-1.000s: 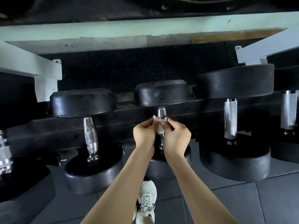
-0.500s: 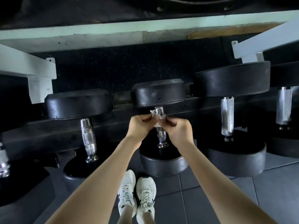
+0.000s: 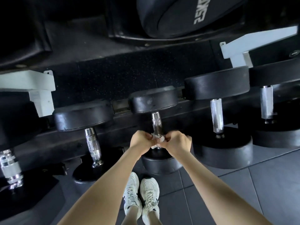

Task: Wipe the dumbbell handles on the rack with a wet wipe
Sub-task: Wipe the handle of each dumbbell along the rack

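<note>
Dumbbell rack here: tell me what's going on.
A person is cleaning dumbbells on the rack. Both the left hand and the right hand pinch a white wet wipe wrapped around the lower end of the middle dumbbell's chrome handle. The upper part of that handle is bare. The neighbouring handle to the left and the handle to the right are untouched at this moment. The person's white sneakers stand just below on the dark floor.

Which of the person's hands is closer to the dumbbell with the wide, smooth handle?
Right. The right hand sits on the near side of that dumbbell; the left hand is farther, beyond the wet wipe both hold.
</note>
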